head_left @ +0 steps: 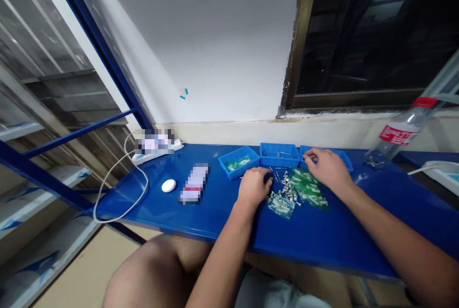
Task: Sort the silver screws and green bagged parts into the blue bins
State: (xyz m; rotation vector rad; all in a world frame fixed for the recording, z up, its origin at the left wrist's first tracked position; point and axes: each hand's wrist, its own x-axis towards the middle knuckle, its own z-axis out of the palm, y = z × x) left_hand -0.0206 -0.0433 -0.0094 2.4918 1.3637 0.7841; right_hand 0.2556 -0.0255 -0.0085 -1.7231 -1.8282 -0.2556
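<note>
My left hand (pixel 254 184) rests at the left side of a loose pile of metal screws (pixel 288 186), fingers bent, thumb apart from them. Over the front edge of the right blue bin (pixel 344 159) is my right hand (pixel 328 168), its fingers curled toward the thumb; anything between them is too small to make out. Below it lies a green-tinted plastic bag (pixel 310 188) with pale plugs inside. A small clear bag (pixel 281 205) of similar pieces sits in front of the screws. Some long thin screws (pixel 275 174) lie near my left fingertips.
The middle blue bin (pixel 279 160) holds a few screws, and the left blue bin (pixel 234 171) a green bag. Farther left are a blurred-out flat object (pixel 194 184), a white oval object (pixel 168 185) and a white cable (pixel 145 193). A plastic bottle (pixel 398 136) stands right.
</note>
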